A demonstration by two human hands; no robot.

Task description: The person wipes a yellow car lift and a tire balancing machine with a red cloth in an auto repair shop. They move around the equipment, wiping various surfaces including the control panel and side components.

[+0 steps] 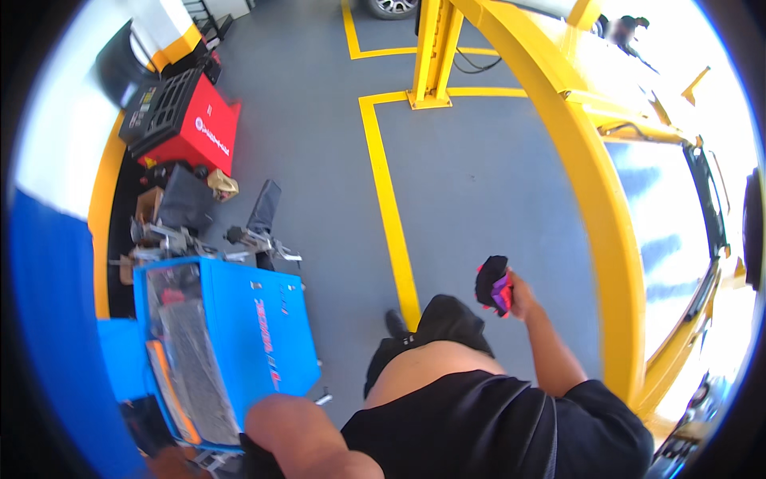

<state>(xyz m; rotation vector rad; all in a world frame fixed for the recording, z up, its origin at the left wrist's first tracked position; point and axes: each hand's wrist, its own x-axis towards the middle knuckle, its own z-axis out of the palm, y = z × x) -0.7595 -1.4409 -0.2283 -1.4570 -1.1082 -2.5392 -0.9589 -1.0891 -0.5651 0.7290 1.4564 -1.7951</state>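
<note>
At the right of my body, my right hand [521,297] is closed round a black, purple and red bundle [496,286]. It looks soft like fabric, but its exact kind does not show. The bundle hangs out in front of the hand, above the grey floor. My bent left arm [291,431] shows at the lower edge, close to a blue tool cart [263,335]. No fingers of my left hand can be made out.
Left of me, the cart has a grey mat and orange edge on top. Beyond it stand metal stands with black pads [265,206] and a red machine [209,124]. A yellow lift frame [610,215] curves along my right. Yellow lines [384,191] mark the floor.
</note>
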